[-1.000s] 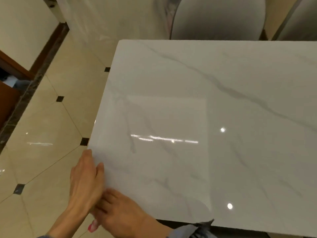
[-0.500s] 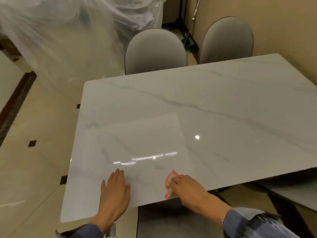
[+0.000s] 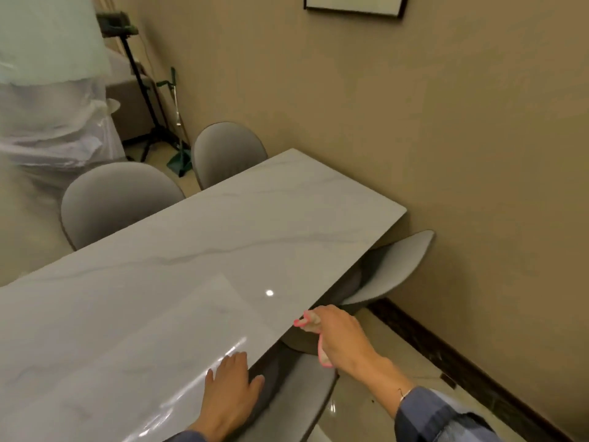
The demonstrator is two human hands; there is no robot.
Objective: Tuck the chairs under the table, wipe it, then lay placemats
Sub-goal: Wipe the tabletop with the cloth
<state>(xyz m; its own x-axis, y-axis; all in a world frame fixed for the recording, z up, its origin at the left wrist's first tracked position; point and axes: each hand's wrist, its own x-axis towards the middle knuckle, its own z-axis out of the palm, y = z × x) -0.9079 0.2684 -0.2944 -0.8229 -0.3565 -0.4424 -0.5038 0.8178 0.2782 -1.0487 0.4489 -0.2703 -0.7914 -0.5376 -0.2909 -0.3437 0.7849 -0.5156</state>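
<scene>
Clear glossy placemat [image 3: 153,355] flat on table [image 3: 287,218]; left hand [image 3: 231,389] spread; right hand [image 3: 342,338] pinching edge.

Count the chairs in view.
4: two at the far side, one at the right near the wall, one beside the left hand. Others may be hidden.

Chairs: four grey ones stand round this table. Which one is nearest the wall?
The chair on the table's near side, beyond the right hand: its back almost meets the wall. The other three stand further left.
</scene>
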